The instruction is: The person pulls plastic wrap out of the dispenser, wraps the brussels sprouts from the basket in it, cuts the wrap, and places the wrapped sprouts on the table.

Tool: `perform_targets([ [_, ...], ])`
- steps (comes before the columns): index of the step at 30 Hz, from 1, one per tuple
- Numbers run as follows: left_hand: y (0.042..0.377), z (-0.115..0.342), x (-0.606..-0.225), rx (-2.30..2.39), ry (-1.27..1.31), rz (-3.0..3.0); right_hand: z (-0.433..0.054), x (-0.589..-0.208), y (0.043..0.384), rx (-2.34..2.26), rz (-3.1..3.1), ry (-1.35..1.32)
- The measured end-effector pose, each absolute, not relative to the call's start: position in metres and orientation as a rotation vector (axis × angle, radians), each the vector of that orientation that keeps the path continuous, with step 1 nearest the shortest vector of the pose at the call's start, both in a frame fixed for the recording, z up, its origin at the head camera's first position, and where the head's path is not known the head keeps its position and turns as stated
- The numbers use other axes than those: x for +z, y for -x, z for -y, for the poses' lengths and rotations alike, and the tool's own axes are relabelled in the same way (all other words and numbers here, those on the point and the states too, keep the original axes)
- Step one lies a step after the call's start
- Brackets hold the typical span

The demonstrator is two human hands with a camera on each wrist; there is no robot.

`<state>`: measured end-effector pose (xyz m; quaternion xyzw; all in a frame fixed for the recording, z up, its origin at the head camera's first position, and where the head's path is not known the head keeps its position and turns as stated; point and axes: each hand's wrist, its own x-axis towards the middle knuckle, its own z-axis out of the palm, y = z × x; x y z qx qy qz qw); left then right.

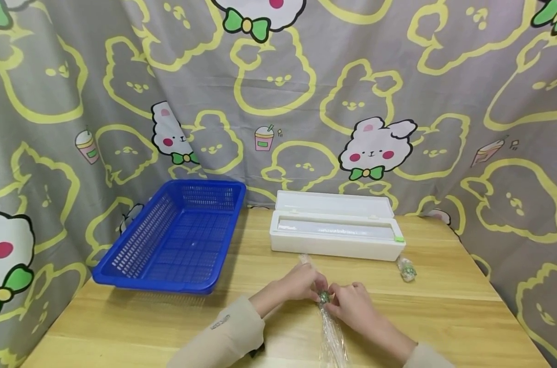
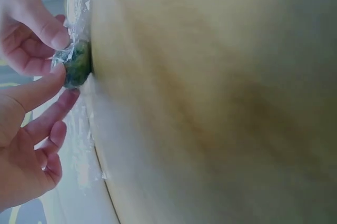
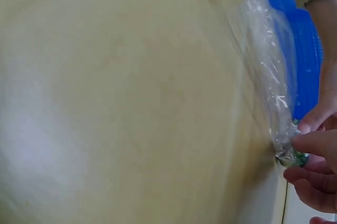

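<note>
In the head view, a small dark-green rounded item [image 1: 324, 297] sits inside clear plastic film [image 1: 332, 335] on the table. My left hand [image 1: 301, 283] pinches the wrapped item from the far left, thumb and fingertips on the film. From the right, my right hand [image 1: 356, 305] pinches it too. The left wrist view shows the green item [image 2: 78, 64] between the fingertips of both hands, low over the tabletop. Film trails from it toward the near edge, twisted into a narrow strip. What the item is cannot be told.
A white box [image 1: 338, 248] with its lid raised stands behind the hands, a roll of clear film [image 1: 335, 230] inside. Right of it lies another small green wrapped bundle [image 1: 407, 270]. A blue plastic basket [image 1: 158, 284] stands on the left. A patterned curtain [image 1: 287, 92] hangs behind.
</note>
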<state>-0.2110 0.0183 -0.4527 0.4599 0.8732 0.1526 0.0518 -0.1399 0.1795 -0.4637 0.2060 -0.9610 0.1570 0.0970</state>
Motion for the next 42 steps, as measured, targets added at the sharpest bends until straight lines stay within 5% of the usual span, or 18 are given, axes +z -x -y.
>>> perform_targets([
  [15, 0.205, -0.015, -0.453, 0.557, -1.353, -2.69, -0.186, -0.475, 0.14, 0.617, 2.748, -0.583],
  [23, 0.204, -0.014, -0.452, 0.592, -1.274, -2.684, -0.2, -0.475, 0.139, 0.837, 2.786, -0.717],
  [42, 0.197, -0.012, -0.454, 0.584, -1.144, -2.71, -0.192, -0.49, 0.116, 0.505, 2.512, -1.108],
])
